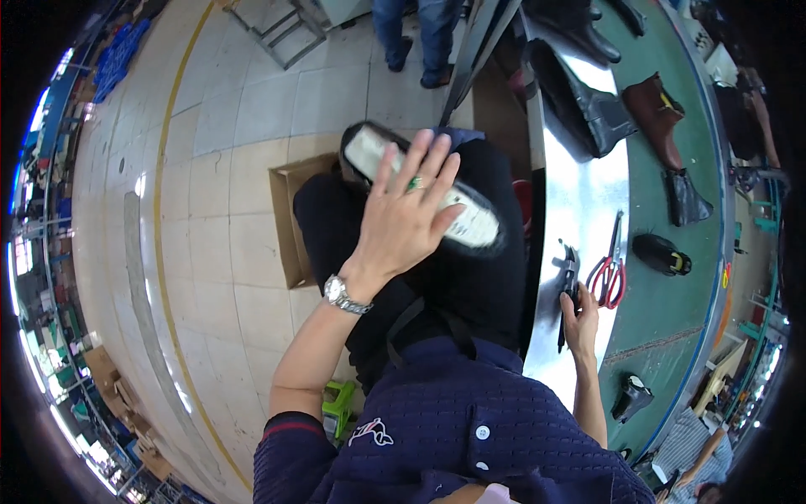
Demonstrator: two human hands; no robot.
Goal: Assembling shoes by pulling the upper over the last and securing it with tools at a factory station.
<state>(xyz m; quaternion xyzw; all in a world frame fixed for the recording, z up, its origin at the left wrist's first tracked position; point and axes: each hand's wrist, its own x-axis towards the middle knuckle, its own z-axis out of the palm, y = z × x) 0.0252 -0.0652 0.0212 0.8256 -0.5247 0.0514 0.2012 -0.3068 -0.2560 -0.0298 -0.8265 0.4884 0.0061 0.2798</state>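
A dark shoe (474, 225) lies across my lap with its pale underside facing up. My left hand (407, 206), fingers spread, lies flat over the middle of it and hides part of the underside. A watch is on that wrist. My right hand (581, 323) is over the shiny metal tabletop (588, 197) at the right. Its fingers are closed on a long black hand tool (568, 273) whose exact kind I cannot make out. Close beside that hand lie red-handled scissors (611, 277), blades pointing away.
Black boots (579, 101), a brown boot (656, 118) and several dark shoe pieces rest on the metal top and green work surface (663, 323). An open cardboard box (290, 227) stands by my left leg. A person in jeans (417, 34) stands ahead; another person (697, 449) is at lower right.
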